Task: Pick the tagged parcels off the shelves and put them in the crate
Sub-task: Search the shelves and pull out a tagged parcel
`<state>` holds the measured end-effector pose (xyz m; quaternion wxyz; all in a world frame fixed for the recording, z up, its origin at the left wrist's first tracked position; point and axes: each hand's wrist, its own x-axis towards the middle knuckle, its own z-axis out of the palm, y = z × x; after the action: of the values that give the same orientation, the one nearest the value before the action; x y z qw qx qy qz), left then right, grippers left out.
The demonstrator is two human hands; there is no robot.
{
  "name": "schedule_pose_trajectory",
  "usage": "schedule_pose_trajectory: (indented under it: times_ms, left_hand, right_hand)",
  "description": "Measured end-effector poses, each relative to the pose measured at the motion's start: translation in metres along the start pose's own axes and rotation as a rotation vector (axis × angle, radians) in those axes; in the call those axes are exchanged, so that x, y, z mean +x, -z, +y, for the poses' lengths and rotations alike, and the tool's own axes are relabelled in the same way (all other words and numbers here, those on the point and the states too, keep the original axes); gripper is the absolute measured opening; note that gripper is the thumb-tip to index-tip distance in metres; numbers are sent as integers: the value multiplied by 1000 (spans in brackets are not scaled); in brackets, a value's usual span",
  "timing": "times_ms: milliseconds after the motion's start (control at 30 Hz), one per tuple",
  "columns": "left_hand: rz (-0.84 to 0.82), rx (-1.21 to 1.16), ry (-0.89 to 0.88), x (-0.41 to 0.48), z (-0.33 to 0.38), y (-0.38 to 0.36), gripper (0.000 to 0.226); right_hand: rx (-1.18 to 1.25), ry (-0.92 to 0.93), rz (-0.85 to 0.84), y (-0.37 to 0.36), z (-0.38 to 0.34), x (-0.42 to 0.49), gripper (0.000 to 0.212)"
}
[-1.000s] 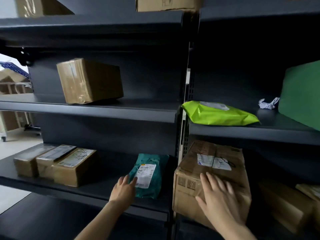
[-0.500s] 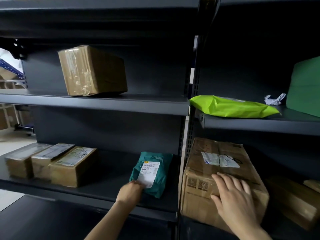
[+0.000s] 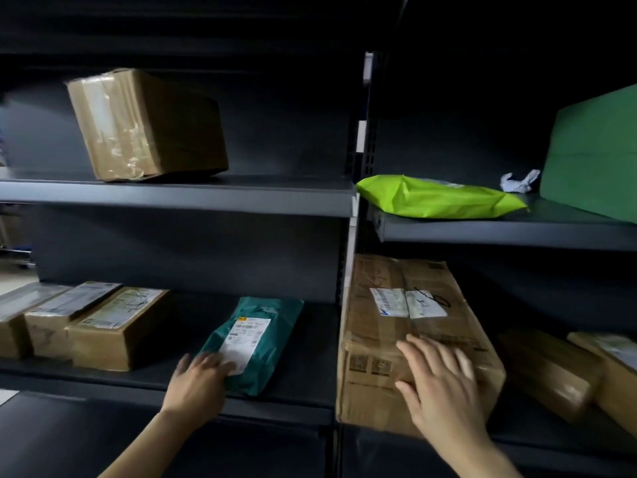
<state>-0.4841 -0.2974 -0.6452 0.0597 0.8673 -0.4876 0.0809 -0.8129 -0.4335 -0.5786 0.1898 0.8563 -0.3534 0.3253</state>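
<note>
Your left hand [image 3: 198, 381] grips the near end of the teal mailer bag [image 3: 253, 343], which lies on the lower left shelf [image 3: 303, 395]. Your right hand [image 3: 444, 377] lies open, fingers spread, flat on the large cardboard box [image 3: 396, 305] on the lower right shelf.

The left hand [image 3: 198, 377] reaches toward twelve o'clock with fingers curled, while the right hand [image 3: 439, 379] lies flat, fingers spread toward eleven o'clock.
</note>
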Motion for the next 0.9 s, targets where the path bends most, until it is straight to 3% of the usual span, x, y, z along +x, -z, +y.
schedule_pose_trajectory:
  times_ms: [100,233,400,567,667,733,900]
  left_hand:
    - [20,-90,-3,0,42,22,64]
    - [237,-487,-308,-5,117,62,66]
    - [451,-337,-562,-6,189,85,52]
    - [445,-220,-551,-6,206,92,49]
    - [465,-239,-539,-5,204,85,46]
    - [455,-237,-523,-7,200,84,40]
    - [390,-270,-416,-9,193,82,41]
  right_hand:
    - [24,-14,-67,4,0,6,66]
    - [57,-39,-130,4,0,10,65]
    - [117,-6,-253,9,8,12,63]
    - [72,-187,-229,30,57,-7,65]
    - [249,-285,-281,21,81,-22,55]
    - [374,-307,-277,15,79,-23,51]
    - [427,-297,-228,11,64,-18,49]
